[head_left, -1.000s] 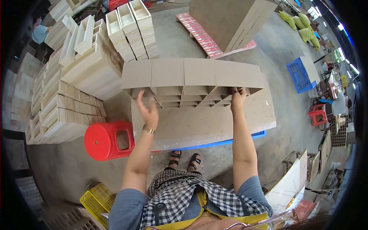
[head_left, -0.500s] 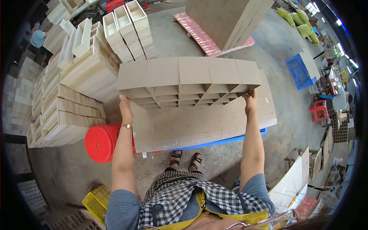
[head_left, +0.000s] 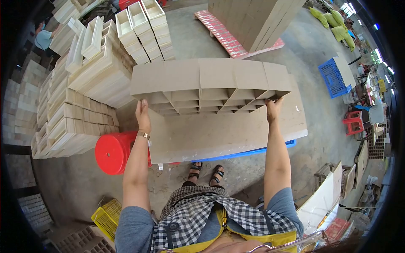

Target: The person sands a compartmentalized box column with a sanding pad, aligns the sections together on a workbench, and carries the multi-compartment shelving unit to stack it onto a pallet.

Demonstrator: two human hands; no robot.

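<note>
A long grey-brown cardboard divider grid, with several open cells facing me, stands across a board-topped work surface. My left hand holds its left end, thumb on the near side and the other fingers partly hidden. At the right end, my right hand pinches the lower corner, its fingertips reaching into the end cell. Both arms are stretched forward. Whether the grid's underside touches the board cannot be made out.
Stacked wooden boxes rise at the left, beside a red stool. A cardboard stack stands on a red-and-white pallet behind. A blue crate is at the right, a yellow basket at lower left. A person is far left.
The divider grid has tipped slightly, its upper face looking a little different, and both hands have shifted slightly with it. The whole view has moved a little.
</note>
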